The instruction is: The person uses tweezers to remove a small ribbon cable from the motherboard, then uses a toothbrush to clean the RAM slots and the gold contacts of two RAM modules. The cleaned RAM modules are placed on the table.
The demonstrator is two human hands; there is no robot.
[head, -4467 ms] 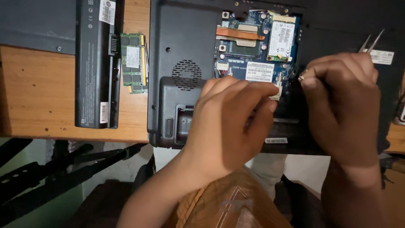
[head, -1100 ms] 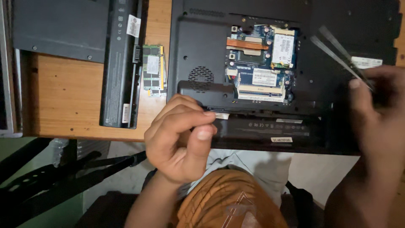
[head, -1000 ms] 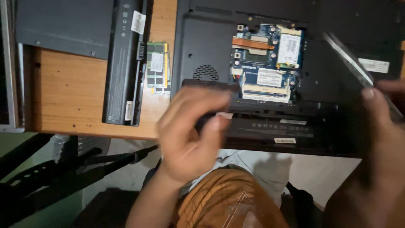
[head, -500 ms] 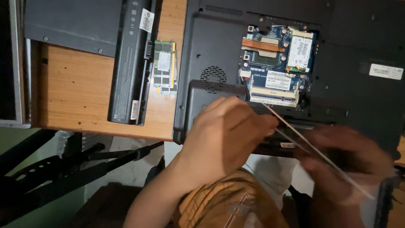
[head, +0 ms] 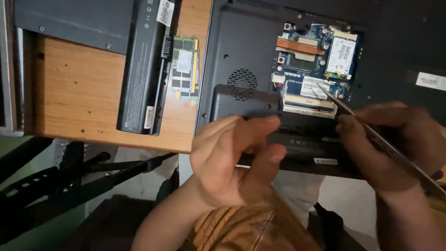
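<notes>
A black laptop (head: 241,46) lies upside down on the wooden table (head: 79,93), with an open bay showing a blue circuit board (head: 316,65). My right hand (head: 395,135) is closed on long metal tweezers (head: 395,155); their tip points at the board's lower part. My left hand (head: 227,162) hovers over the laptop's near edge with fingers curled. Its index finger and thumb lie over the empty battery bay (head: 302,144), beside a raised black cover (head: 237,100). Whether anything is pinched between them is hidden.
A long black battery (head: 146,69) lies left of the laptop with a green memory module (head: 185,69) beside it. A dark flat panel (head: 79,23) covers the table's far left corner. Black stand legs (head: 93,172) show below the table edge.
My right hand has brought the tweezers down from the laptop's right side, and their tip now points at the circuit board. My left hand stays at the near edge.
</notes>
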